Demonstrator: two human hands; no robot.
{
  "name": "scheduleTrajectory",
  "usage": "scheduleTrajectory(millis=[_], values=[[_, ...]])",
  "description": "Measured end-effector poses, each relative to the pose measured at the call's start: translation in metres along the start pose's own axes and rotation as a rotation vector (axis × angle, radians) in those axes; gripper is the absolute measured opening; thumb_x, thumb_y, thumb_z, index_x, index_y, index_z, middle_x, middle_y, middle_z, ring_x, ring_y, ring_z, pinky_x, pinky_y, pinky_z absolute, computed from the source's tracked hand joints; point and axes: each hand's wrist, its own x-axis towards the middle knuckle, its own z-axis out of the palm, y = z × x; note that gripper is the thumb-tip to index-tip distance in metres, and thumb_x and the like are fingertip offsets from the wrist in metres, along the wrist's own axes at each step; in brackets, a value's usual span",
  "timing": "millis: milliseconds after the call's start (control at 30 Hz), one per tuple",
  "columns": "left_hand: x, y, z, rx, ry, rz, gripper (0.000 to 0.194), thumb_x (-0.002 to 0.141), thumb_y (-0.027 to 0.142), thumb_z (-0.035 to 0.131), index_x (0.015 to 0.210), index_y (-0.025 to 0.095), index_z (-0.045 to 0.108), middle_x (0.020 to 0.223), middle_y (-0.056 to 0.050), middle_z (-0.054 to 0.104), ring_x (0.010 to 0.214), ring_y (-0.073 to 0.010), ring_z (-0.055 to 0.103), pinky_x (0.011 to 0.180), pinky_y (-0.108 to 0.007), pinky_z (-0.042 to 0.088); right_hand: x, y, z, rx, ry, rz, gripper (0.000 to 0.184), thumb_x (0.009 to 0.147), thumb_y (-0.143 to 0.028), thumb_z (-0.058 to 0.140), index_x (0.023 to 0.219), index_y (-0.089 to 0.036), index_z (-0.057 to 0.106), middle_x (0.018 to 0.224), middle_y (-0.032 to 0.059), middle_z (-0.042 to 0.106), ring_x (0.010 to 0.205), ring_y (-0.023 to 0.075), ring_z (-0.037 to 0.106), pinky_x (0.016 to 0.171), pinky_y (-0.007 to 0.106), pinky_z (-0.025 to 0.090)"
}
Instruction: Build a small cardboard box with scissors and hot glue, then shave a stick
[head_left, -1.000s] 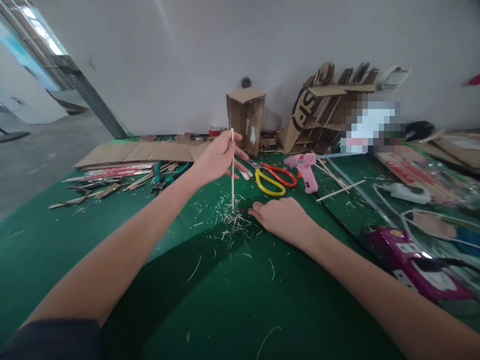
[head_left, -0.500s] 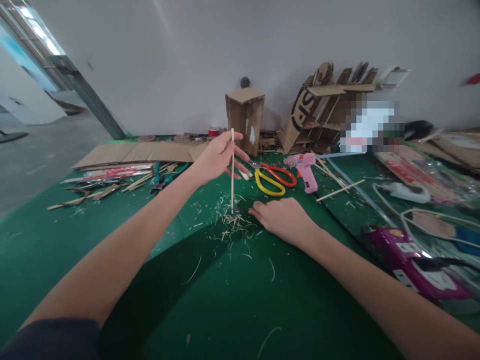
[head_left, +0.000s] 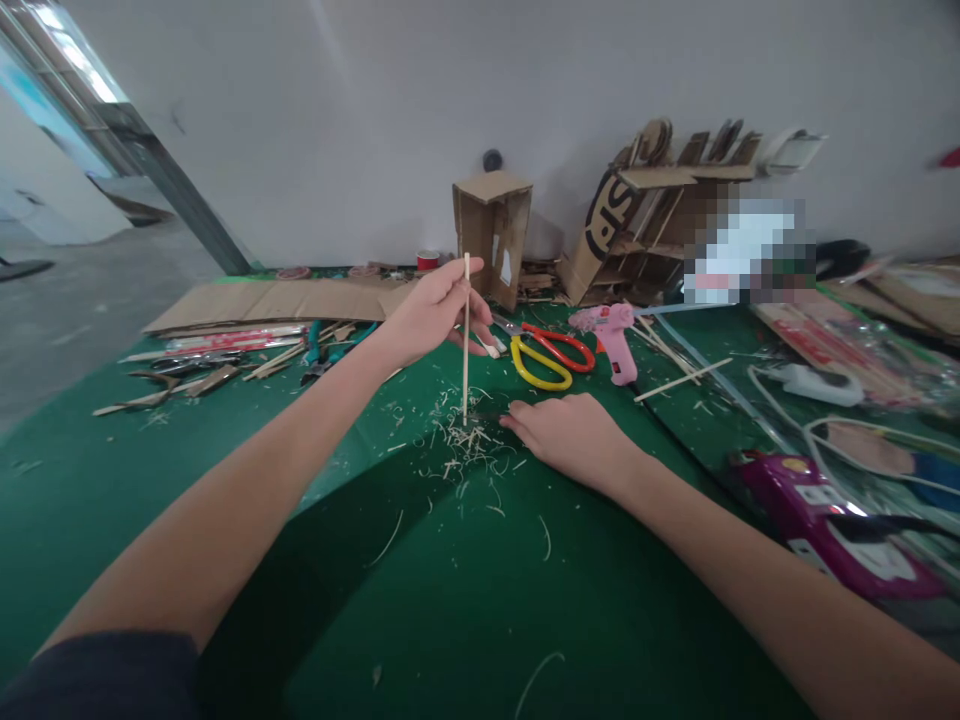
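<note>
Left hand (head_left: 435, 315) pinches a thin wooden stick (head_left: 466, 350) near its top, thumb against fingers, the other fingers loosely spread. Stick stands near upright below those fingertips, foot among pale shavings (head_left: 471, 440) on the green surface (head_left: 420, 620).

Right hand (head_left: 574, 435) closed on what looks like a thin blade (head_left: 491, 416), reaching to the stick's lower end; its grip is partly hidden. Scissors (head_left: 541, 386) lie just beyond the right hand, glue gun (head_left: 618, 345) beyond and to its right.

Handling, by judgement: stick very light, dry, fairly stiff lengthwise, but slim enough to bow or snap under side load. Little slip expected; may roll between fingertips. Best hold: light pinch on the upper shaft, well clear of the blade. Curled shavings weightless, easily scattered. Blade best taken by its far end, under the right fingers.
</note>
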Motion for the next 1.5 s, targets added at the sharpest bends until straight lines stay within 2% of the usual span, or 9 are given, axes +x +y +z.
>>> scheduleTrajectory(millis=[200, 333, 467, 667, 900, 1033, 1300, 1500], values=[[0.000, -0.001, -0.002, -0.078, -0.014, -0.011, 0.050, 0.097, 0.019, 0.031, 0.147, 0.014, 0.023, 0.070, 0.000, 0.057, 0.064, -0.0156, 0.067, 0.061, -0.032, 0.060, 0.005, -0.001, -0.003, -0.002, -0.040, -0.020, 0.038, 0.099, -0.040, 0.033, 0.095, -0.020, 0.065, 0.066, 0.0073, 0.070, 0.059, 0.0213, 0.066, 0.048, 0.025, 0.023], [-0.001, -0.002, 0.000, -0.234, -0.017, 0.007, 0.048, 0.096, 0.016, 0.033, 0.144, 0.011, 0.028, 0.064, 0.005, 0.046, 0.057, -0.0117, 0.059, 0.063, -0.034, 0.059, 0.004, -0.001, -0.005, -0.012, -0.041, -0.059, 0.035, 0.099, -0.038, 0.035, 0.095, -0.020, 0.064, 0.065, 0.0062, 0.069, 0.058, 0.0210, 0.066, 0.047, 0.025, 0.020], [-0.001, -0.004, 0.003, -0.333, 0.019, -0.021, 0.042, 0.095, 0.013, 0.034, 0.137, 0.015, 0.039, 0.063, 0.006, 0.036, 0.050, -0.0063, 0.044, 0.061, -0.027, 0.056, 0.000, 0.000, -0.001, -0.011, -0.016, -0.026, 0.039, 0.100, -0.040, 0.031, 0.096, -0.020, 0.064, 0.067, 0.0065, 0.071, 0.058, 0.0212, 0.066, 0.048, 0.025, 0.021], [-0.002, -0.006, 0.009, -0.401, 0.022, -0.019, 0.035, 0.098, 0.019, 0.034, 0.132, 0.018, 0.043, 0.064, 0.006, 0.031, 0.048, -0.0061, 0.036, 0.051, -0.021, 0.047, 0.002, -0.003, 0.000, -0.010, -0.012, -0.004, 0.037, 0.100, -0.040, 0.032, 0.098, -0.020, 0.064, 0.068, 0.0075, 0.071, 0.059, 0.0211, 0.066, 0.047, 0.026, 0.021], [-0.004, -0.003, 0.015, -0.360, 0.038, -0.021, 0.027, 0.099, 0.022, 0.034, 0.121, 0.021, 0.051, 0.063, 0.007, 0.028, 0.047, -0.0053, 0.032, 0.048, -0.018, 0.041, 0.004, -0.004, -0.011, 0.019, -0.070, -0.050, 0.037, 0.099, -0.037, 0.036, 0.095, -0.017, 0.066, 0.064, 0.0082, 0.068, 0.059, 0.0194, 0.065, 0.047, 0.026, 0.022], [-0.004, -0.002, 0.015, -0.356, 0.027, 0.005, 0.023, 0.099, 0.021, 0.034, 0.112, 0.021, 0.054, 0.062, 0.007, 0.027, 0.046, -0.0054, 0.031, 0.047, -0.017, 0.040, 0.001, -0.004, -0.010, 0.030, -0.066, -0.055, 0.039, 0.099, -0.037, 0.033, 0.096, -0.017, 0.066, 0.065, 0.0077, 0.068, 0.058, 0.0195, 0.064, 0.048, 0.026, 0.022], [-0.001, -0.007, 0.010, -0.350, 0.004, 0.036, 0.016, 0.099, 0.020, 0.035, 0.100, 0.020, 0.051, 0.061, 0.007, 0.031, 0.046, -0.0046, 0.033, 0.047, -0.017, 0.042, 0.000, -0.004, 0.000, 0.015, -0.003, -0.006, 0.037, 0.099, -0.039, 0.034, 0.095, -0.018, 0.065, 0.064, 0.0075, 0.069, 0.059, 0.0200, 0.065, 0.048, 0.025, 0.021], [0.000, -0.009, 0.009, -0.368, -0.006, 0.035, 0.014, 0.099, 0.020, 0.036, 0.095, 0.020, 0.050, 0.060, 0.008, 0.032, 0.045, -0.0042, 0.032, 0.047, -0.017, 0.042, 0.004, -0.005, -0.007, 0.035, -0.076, -0.058, 0.037, 0.099, -0.037, 0.035, 0.094, -0.016, 0.065, 0.066, 0.0080, 0.068, 0.058, 0.0193, 0.064, 0.049, 0.026, 0.027]])
